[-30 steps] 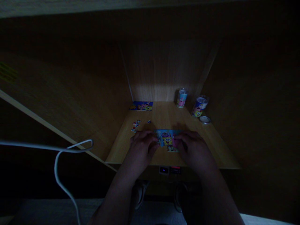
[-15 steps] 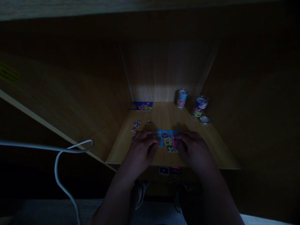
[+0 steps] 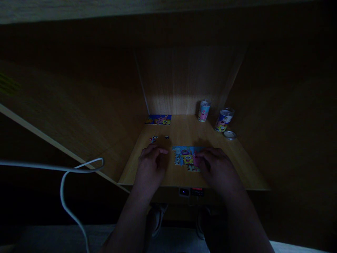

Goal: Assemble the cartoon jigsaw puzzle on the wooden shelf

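Observation:
A partly assembled cartoon jigsaw puzzle (image 3: 185,157) lies flat near the front of a small wooden desk (image 3: 181,131). My right hand (image 3: 214,165) rests on the puzzle's right edge, fingers laid flat and pressing on it. My left hand (image 3: 151,163) hovers just left of the puzzle, fingers stretched forward, over the spot where loose pieces lay. A few loose puzzle pieces (image 3: 154,138) remain on the desk beyond its fingertips. Whether it holds a piece is hidden by the dim light.
A printed reference picture (image 3: 158,119) lies at the desk's back left. Two cartoon tins (image 3: 204,110) (image 3: 223,119) stand at the back right, with a round lid (image 3: 230,134) beside them. Wooden walls enclose the desk on three sides. A white cable (image 3: 65,175) loops at left.
My left hand has moved off the puzzle's left edge, leftward toward the loose pieces. The puzzle's left side is now uncovered. My right hand has stayed in place.

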Motion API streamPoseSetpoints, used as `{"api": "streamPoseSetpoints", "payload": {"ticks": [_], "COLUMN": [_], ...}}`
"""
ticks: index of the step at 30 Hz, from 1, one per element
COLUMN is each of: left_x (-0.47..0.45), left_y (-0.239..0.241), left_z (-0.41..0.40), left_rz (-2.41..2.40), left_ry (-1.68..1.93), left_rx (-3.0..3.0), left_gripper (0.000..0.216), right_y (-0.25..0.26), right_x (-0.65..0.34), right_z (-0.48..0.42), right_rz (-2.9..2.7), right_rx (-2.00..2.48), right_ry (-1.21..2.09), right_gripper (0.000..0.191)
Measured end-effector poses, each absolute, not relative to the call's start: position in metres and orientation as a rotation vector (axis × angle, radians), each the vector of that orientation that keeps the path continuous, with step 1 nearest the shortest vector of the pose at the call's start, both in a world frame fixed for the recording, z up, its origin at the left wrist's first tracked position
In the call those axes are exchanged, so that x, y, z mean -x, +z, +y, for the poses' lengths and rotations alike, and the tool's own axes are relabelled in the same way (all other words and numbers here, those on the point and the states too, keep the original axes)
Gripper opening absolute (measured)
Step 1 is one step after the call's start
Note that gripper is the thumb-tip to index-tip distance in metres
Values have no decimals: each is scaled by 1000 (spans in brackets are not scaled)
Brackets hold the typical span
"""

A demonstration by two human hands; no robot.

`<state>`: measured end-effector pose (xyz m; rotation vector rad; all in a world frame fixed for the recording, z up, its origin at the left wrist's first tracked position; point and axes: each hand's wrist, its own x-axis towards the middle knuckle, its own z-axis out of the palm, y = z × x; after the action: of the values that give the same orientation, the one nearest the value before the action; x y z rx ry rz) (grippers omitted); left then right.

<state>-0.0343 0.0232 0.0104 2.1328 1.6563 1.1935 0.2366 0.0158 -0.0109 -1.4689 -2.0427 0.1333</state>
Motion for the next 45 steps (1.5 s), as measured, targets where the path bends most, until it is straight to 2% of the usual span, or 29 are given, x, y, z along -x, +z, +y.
{"api": "streamPoseSetpoints", "payload": {"ticks": [6, 14, 18, 27, 37, 45], "left_x": [28, 34, 36, 37, 32, 32], "left_y": [10, 5, 0, 0, -1, -1], "left_z": [20, 22, 25, 27, 25, 24], "left_rz": [1513, 1483, 1483, 1464, 1503, 1521], "left_ry": [1054, 992, 1006, 1066, 1047, 1034], "left_rx": [-2262, -2276, -2272, -2288, -2341, -2332], "left_gripper": [12, 20, 22, 22, 19, 15], "right_y": [-9, 3, 5, -4, -3, 0], "right_x": [-234, -224, -202, -189, -187, -186], "right_z": [15, 7, 3, 5, 5, 6], "right_rz": [-2030, -2015, -2116, -2180, -2198, -2173], "right_rx": [1471, 1341, 1244, 1357, 1391, 1390], "right_ry": [134, 45, 115, 196, 172, 177], "right_gripper": [21, 22, 36, 40, 40, 28]}}
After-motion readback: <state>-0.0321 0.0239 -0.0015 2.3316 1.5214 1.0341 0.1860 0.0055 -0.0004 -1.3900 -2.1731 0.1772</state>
